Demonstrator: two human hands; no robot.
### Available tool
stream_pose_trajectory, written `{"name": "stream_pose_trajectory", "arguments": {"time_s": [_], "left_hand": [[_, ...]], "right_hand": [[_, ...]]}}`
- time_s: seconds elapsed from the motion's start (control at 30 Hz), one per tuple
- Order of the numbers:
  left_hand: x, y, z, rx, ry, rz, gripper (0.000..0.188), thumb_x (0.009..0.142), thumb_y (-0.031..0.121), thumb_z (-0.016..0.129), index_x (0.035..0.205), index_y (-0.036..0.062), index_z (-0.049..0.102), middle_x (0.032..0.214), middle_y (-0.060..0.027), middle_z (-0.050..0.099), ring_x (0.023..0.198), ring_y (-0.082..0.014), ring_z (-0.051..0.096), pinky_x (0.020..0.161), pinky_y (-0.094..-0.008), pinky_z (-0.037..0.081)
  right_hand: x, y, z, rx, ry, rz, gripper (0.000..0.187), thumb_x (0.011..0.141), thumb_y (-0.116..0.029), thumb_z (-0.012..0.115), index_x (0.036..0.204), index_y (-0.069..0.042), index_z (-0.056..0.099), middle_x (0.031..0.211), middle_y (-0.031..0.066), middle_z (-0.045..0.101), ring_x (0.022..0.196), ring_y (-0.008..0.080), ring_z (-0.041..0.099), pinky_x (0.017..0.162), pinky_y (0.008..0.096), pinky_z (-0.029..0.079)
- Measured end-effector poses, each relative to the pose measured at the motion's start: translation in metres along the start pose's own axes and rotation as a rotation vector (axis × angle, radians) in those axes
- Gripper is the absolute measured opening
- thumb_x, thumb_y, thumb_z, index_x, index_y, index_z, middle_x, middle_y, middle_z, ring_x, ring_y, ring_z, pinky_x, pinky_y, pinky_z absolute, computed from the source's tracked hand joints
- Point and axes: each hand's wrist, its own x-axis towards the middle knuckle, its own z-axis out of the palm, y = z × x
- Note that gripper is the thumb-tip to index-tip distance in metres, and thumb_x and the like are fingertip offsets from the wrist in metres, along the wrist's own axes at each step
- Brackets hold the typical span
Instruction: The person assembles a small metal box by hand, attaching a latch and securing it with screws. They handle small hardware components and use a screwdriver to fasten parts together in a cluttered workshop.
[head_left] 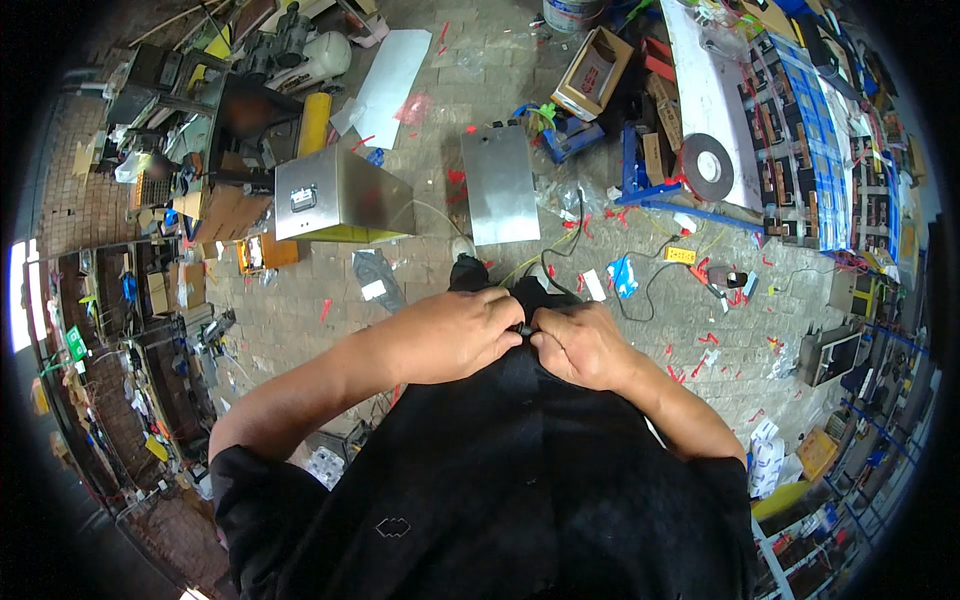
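Observation:
My left hand [468, 330] and my right hand [588, 346] meet in front of my black shirt [480, 470], at waist height. The fingers of both are closed and bent inward, pinching a small dark piece [525, 330] between them. Its kind cannot be made out, since the fingertips cover most of it. Beyond the hands, a shiny metal box [345, 200] with a latch on its side stands on the left. A flat metal sheet [500, 185] lies straight ahead of my feet.
Red scraps and cables litter the paved floor, along with a yellow power strip [680, 255]. To the right, a white-topped bench [715, 110] carries a black disc-shaped roll [707, 168]. An open cardboard box [593, 75] sits farther off. Cluttered shelves [130, 330] line the left.

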Motion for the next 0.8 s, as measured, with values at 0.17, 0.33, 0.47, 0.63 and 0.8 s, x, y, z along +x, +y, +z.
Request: {"name": "stream_pose_trajectory", "arguments": {"time_s": [0.17,0.33,0.47,0.63,0.8], "left_hand": [[-0.008,0.0,0.011,-0.01,-0.024,0.036,0.023,0.1,0.022,0.059,0.114,0.004,0.055,0.104,-0.0156,0.06,0.092,-0.0394,0.065,0.077,-0.0461,0.054],[-0.012,0.001,0.024,0.085,0.019,0.027,0.022,0.1,0.023,0.058,0.111,0.0037,0.055,0.102,-0.0157,0.06,0.09,-0.0386,0.066,0.074,-0.0464,0.055],[-0.015,0.002,0.025,0.123,-0.025,0.013,0.022,0.101,0.024,0.056,0.109,0.0035,0.054,0.102,-0.0158,0.06,0.089,-0.038,0.067,0.074,-0.0465,0.055],[-0.016,0.004,0.026,0.15,-0.034,0.005,0.019,0.101,0.021,0.055,0.106,0.0029,0.053,0.102,-0.0155,0.06,0.088,-0.0375,0.068,0.074,-0.0455,0.056],[-0.011,0.0,0.029,0.206,-0.015,0.036,0.019,0.1,0.022,0.056,0.105,0.0032,0.053,0.102,-0.015,0.06,0.089,-0.0373,0.067,0.073,-0.045,0.056]], "right_hand": [[-0.003,0.001,0.002,0.027,-0.119,-0.023,0.017,0.09,-0.019,0.061,0.081,-0.005,0.058,0.063,0.0179,0.059,0.06,0.0409,0.061,0.054,0.0504,0.048],[-0.004,0.001,0.007,0.024,-0.194,0.019,0.019,0.09,-0.022,0.06,0.083,-0.004,0.06,0.065,0.0188,0.061,0.062,0.0417,0.062,0.056,0.0514,0.049],[-0.003,0.0,0.008,0.035,-0.268,0.023,0.021,0.091,-0.024,0.06,0.084,-0.005,0.061,0.069,0.0194,0.063,0.066,0.0418,0.063,0.059,0.0521,0.05],[-0.001,0.001,0.011,0.059,-0.33,0.075,0.024,0.093,-0.027,0.058,0.085,-0.004,0.061,0.072,0.0208,0.063,0.071,0.0435,0.063,0.064,0.0543,0.05],[0.002,0.004,0.01,0.093,-0.347,0.119,0.026,0.095,-0.028,0.056,0.087,-0.004,0.061,0.074,0.0227,0.064,0.075,0.0445,0.063,0.067,0.0545,0.049]]}}
